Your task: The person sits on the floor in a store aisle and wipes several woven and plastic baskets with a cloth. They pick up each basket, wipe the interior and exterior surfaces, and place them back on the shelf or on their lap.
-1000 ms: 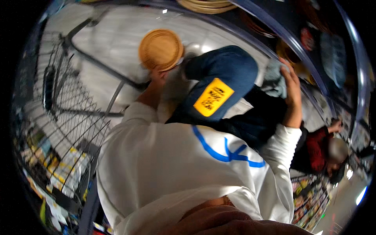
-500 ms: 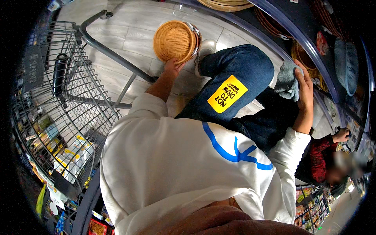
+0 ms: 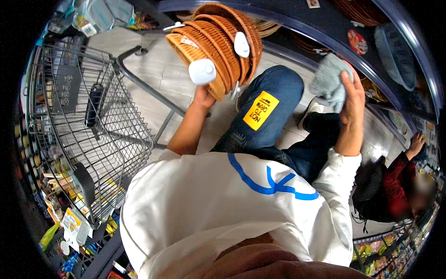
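My left hand (image 3: 204, 96) grips a nested stack of tan and brown woven baskets (image 3: 223, 49) from below, its fingers partly hidden behind them. The stack is tilted on its side, and white security tags (image 3: 202, 71) hang on the rims. On the right, a crumpled grey cloth (image 3: 329, 81) is held in my right hand (image 3: 354, 95), near the edge of the shelf. Between my hands is my bent knee in blue jeans, with a yellow patch on the thigh.
A wire shopping cart (image 3: 111, 121) stands to my left. Dark shelves with clear edge strips (image 3: 371, 69) run along the far right, holding more baskets and a blue-grey oval basket (image 3: 395, 56). Another person in a red and black top (image 3: 399, 186) is at the lower right.
My left hand has lifted the basket stack off the floor area, up toward the shelf, and turned it on its side. My right hand with the cloth has shifted slightly left.
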A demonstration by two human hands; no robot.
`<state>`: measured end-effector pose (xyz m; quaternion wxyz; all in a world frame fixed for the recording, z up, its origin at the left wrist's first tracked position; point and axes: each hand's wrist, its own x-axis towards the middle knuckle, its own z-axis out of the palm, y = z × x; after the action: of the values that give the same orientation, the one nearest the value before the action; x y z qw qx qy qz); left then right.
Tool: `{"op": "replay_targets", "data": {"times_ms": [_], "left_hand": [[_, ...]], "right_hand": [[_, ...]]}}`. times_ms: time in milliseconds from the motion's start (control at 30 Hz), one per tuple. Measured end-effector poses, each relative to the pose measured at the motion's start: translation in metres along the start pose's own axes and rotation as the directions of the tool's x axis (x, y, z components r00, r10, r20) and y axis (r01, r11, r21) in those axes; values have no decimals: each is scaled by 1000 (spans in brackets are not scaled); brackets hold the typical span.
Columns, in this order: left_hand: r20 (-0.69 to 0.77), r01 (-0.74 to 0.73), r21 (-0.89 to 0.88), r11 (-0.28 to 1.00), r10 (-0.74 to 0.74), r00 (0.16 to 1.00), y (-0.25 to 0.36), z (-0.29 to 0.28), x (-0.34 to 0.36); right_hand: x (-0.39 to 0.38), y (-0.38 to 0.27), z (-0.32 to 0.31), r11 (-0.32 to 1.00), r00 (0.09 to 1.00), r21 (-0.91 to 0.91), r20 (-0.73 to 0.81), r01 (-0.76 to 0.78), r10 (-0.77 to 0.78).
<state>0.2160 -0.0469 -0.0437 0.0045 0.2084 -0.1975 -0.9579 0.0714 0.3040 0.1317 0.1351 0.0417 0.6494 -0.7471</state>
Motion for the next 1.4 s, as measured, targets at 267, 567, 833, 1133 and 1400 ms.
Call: {"op": "replay_targets", "data": {"times_ms": [267, 567, 833, 1133, 1400], "left_hand": [[358, 50, 107, 993, -86, 930, -5, 153, -1], [381, 81, 163, 983, -139, 914, -46, 184, -30], [311, 5, 349, 937, -121, 943, -62, 190, -22], [210, 129, 273, 953, -190, 959, -62, 180, -17], [50, 133, 331, 934, -159, 986, -57, 176, -18]], "right_hand": [[-25, -95, 75, 352, 408, -206, 433, 913, -804], [-101, -32, 34, 162, 363, -611, 220, 775, -906], [-135, 45, -3, 637, 836, -545, 297, 545, -461], [-68, -64, 9, 384, 462, -445, 76, 809, -884], [-121, 46, 35, 525, 678, -525, 143, 669, -721]]}}
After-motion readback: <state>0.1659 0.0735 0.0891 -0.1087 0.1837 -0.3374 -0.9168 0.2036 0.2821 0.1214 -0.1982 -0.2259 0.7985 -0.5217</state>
